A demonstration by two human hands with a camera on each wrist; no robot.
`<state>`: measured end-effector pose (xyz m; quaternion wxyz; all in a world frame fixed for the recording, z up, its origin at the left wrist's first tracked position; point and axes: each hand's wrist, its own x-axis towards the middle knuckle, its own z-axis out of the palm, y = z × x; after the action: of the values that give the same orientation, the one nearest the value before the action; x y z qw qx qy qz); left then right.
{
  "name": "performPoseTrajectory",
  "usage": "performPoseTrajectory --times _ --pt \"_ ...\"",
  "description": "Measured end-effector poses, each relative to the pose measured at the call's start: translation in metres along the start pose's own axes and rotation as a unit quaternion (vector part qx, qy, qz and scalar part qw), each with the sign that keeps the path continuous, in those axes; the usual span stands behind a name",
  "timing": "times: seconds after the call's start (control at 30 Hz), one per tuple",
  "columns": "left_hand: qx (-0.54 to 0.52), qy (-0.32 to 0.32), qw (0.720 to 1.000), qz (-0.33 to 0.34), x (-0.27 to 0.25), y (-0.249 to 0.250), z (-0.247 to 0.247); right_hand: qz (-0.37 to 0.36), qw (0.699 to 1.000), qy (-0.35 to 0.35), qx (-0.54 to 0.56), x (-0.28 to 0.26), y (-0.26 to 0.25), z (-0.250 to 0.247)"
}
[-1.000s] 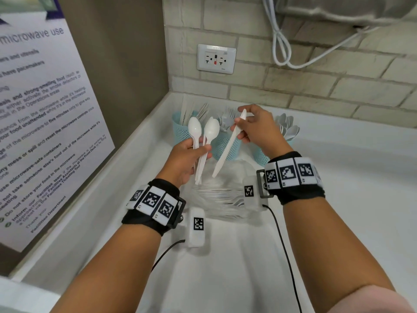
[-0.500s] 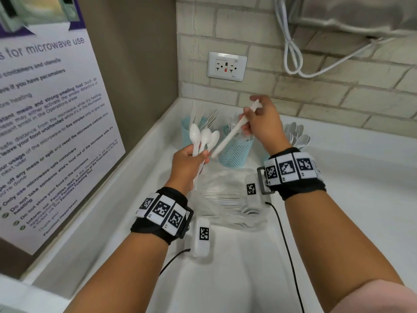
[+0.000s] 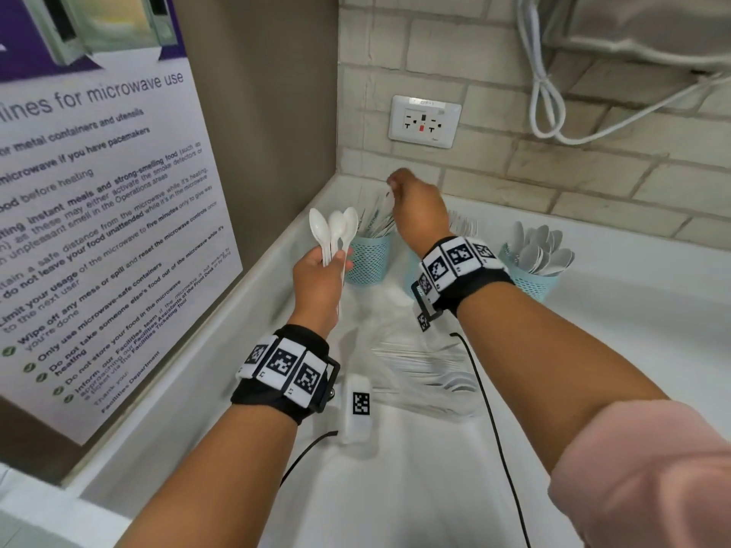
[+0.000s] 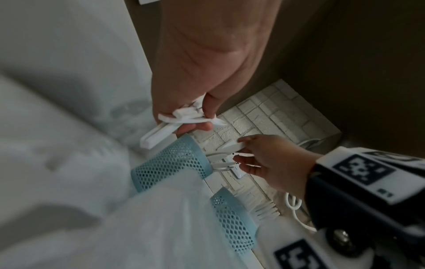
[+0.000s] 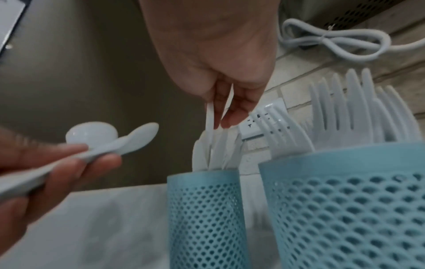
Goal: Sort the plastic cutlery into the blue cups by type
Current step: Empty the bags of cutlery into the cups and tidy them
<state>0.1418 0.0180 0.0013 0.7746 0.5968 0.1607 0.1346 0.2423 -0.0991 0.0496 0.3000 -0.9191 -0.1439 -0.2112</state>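
A shared office pantry: a microwave-use poster (image 3: 91,215) signed Facilities Department hangs beside the white counter (image 3: 395,488).

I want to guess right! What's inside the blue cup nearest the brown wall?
White knives poke out of the left blue cup. The right hand is lowering one more in. Their lower ends are hidden by the mesh.

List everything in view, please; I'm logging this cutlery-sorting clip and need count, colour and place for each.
Spoons in hand: three, white, held upright at left.
Knife: one, white, going into the left cup.
Mesh cups: three, light blue, along the back wall; left knives, middle forks, right spoons.
Plastic bag of cutlery: one, clear, on the counter.
Socket: one, white, brick wall.
Cable: white, looped, upper right.
Microwave poster: one, white and purple, left wall.
Left hand: grips the spoons.
Right hand: pinches the knife.
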Motion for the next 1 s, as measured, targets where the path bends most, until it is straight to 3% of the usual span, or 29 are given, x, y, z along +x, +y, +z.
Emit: performPoseTrajectory --times 0.17,0.27,0.33,0.43,0.63,0.7,0.83,1.0 --pt "-0.018 -0.026 0.999 -0.009 -0.003 0.000 -0.001 -0.020 0.985 -0.071 -0.154 -0.007 0.006 0.011" --pt "-0.026 -0.056 0.998 -0.020 -0.006 0.001 0.002 0.019 0.977 -0.127 -0.173 -0.009 0.002 0.003" --pt "-0.027 -0.075 0.996 -0.029 -0.008 0.002 0.005 0.043 0.987 -0.089 -0.124 -0.011 0.000 -0.006" --pt "-0.033 -0.106 0.993 -0.049 -0.011 0.004 0.011 0.065 0.995 -0.006 0.072 -0.022 -0.004 -0.021" --pt "-0.033 -0.187 0.976 -0.107 -0.024 0.004 0.027 0.158 0.945 -0.091 0.273 -0.056 0.010 -0.032" --pt "-0.024 -0.205 0.971 -0.120 -0.029 0.002 0.031 0.177 0.937 -0.076 0.292 -0.065 0.018 -0.033" --pt "0.000 -0.220 0.966 -0.136 -0.036 -0.002 0.039 0.196 0.951 -0.019 0.240 -0.073 0.031 -0.034" --pt "0.033 -0.211 0.971 -0.106 -0.043 -0.006 0.046 0.203 0.949 -0.006 0.241 -0.084 0.034 -0.039"
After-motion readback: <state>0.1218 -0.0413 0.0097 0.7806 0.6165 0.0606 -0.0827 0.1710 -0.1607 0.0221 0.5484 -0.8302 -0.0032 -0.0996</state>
